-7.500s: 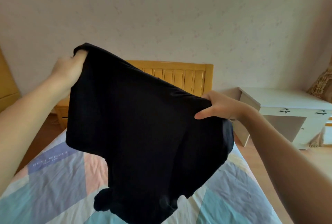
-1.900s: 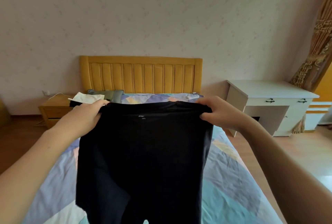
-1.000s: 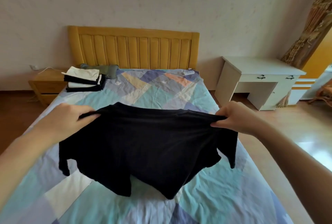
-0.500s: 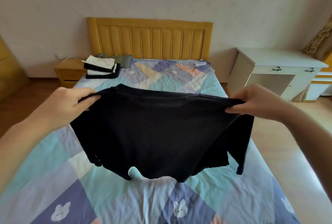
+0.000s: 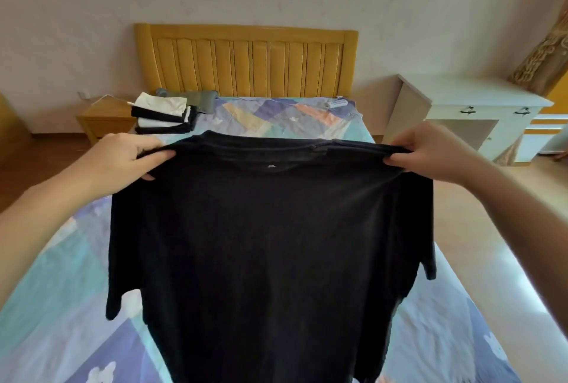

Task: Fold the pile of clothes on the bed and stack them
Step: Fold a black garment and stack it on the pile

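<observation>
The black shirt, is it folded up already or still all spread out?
Spread out, not folded. The black shirt hangs full width, the left hand and right hand pinching its shoulders.

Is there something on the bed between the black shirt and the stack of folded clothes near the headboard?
Nothing visible. The black shirt hangs from both hands; the bed cover between it and the folded stack is bare. The bed beneath the shirt is hidden.

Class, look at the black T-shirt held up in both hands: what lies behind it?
Behind the black T-shirt lies the patchwork bed cover, visible around its edges. The middle of the bed is hidden by the cloth. Farther back sits a stack of folded clothes.
</observation>
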